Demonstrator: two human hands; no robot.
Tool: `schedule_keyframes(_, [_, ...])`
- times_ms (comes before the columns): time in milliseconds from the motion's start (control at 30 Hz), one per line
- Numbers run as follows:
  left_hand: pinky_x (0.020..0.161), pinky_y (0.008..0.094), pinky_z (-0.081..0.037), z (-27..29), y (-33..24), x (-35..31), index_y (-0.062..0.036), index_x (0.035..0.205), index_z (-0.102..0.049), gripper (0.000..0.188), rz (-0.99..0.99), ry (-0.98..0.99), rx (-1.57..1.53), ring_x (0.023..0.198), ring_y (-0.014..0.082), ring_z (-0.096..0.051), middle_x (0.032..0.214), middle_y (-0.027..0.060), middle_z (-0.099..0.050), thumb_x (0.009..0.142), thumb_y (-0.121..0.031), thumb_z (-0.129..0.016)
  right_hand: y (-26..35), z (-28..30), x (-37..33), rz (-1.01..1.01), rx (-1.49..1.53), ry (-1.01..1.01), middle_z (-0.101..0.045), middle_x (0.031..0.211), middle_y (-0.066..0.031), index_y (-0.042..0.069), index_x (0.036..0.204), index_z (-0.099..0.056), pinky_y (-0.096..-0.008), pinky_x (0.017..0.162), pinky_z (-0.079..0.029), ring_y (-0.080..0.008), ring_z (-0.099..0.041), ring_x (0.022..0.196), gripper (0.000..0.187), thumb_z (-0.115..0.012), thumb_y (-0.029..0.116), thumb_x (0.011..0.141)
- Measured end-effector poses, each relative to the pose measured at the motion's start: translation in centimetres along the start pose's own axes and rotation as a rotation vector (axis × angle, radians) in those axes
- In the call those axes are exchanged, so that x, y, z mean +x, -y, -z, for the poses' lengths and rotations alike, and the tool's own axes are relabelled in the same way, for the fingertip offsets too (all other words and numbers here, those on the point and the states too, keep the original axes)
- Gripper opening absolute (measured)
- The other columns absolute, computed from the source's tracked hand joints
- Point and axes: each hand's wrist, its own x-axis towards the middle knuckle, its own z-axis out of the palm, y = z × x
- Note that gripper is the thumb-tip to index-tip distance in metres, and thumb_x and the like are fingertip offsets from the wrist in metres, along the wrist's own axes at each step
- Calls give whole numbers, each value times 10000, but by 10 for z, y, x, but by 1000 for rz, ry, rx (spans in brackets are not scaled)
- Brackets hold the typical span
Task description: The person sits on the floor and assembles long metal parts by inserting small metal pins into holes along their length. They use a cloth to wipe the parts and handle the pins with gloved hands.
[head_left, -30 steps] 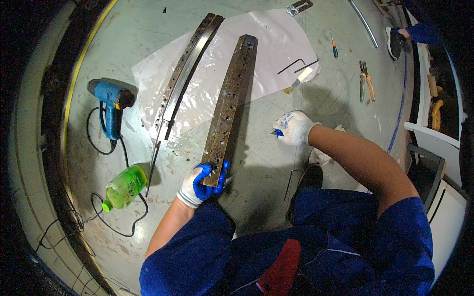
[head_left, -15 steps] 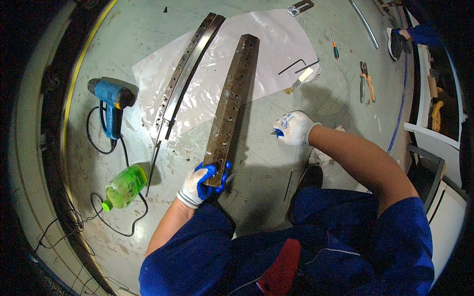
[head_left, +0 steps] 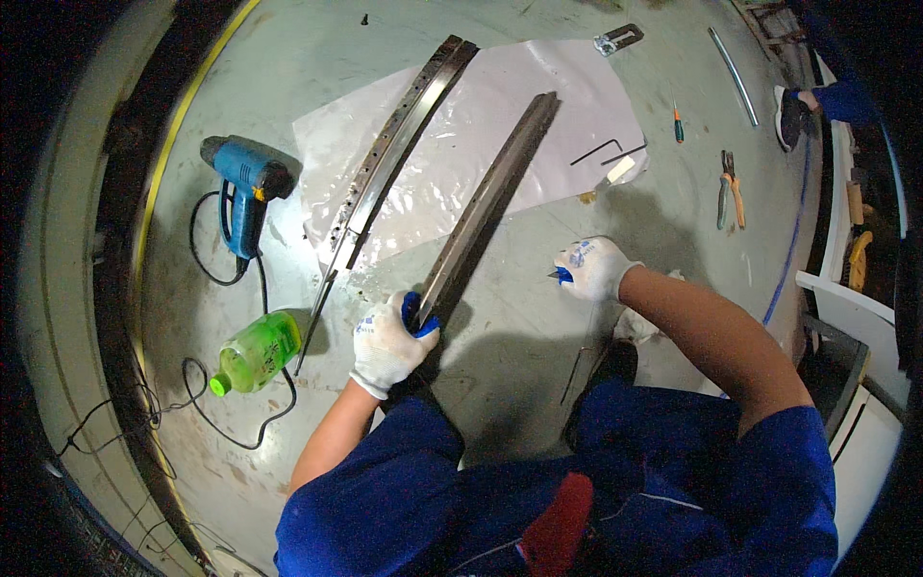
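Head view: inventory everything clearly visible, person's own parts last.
Creased plastic sheet: one, white, floor
Long metal bar: one, brown, centre
Drilled metal strip: one, grey, sheet's left
Pistol-shaped heat gun: one, blue, left
Plastic bottle: one, green, lower left
Thin cables: several, black, lower left
Bent thin rods: three, dark, right half
Flat block: one, white, sheet's right
Slotted metal plate: one, dark, upper right
Slim screwdriver: one, green-orange, right
Pliers: one, green-orange, right
Metal tube: one, silver, upper right
Another person's shoe: one, black, upper right
Left gloved hand: one, white, gripping bar
Right gloved hand: one, white, holding pointed piece
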Motion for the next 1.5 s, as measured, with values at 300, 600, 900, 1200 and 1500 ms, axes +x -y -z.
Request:
schedule_keyframes(300, [910,475,-451,-20,36,20,-41,1300,-572,684,-122,-278,567,1083,340,-603,1120,170,-627,737,-336,-824,-2,-4,3,-12,-3,7,-750,1014,-136,114,1041,-710,-470,824,-567,-328,-729,941,312,-621,365,880])
schedule_keyframes(600, [913,476,-439,-19,35,18,-46,1300,-579,668,-156,-330,597,1060,324,-596,1102,157,-625,741,-323,-816,-5,-7,3,-11,27,-29,-749,1007,-127,122,1037,-707,-468,821,-564,-329,-725,946,302,-653,353,851])
schedule_keyframes(900, [911,474,-439,-17,29,15,-46,1282,-584,641,-130,-319,592,1042,317,-589,1067,148,-615,749,-323,-808,-6,-5,4,15,7,-9,-743,984,-132,121,1021,-703,-469,795,-566,-335,-726,910,298,-659,365,855])
schedule_keyframes(1200, [910,465,-437,-18,29,13,-41,1302,-573,692,-127,-315,580,1040,320,-592,1079,152,-613,725,-319,-837,-1,1,4,-17,3,40,-743,1015,-133,117,1048,-699,-463,827,-564,-328,-725,944,290,-642,353,889])
schedule_keyframes(1500, [893,463,-440,-20,30,15,-36,1309,-569,693,-116,-278,589,1025,322,-601,1078,156,-620,731,-314,-830,-3,-2,2,-1,15,-28,-744,977,-123,132,1018,-696,-465,792,-565,-326,-730,908,259,-641,345,881])
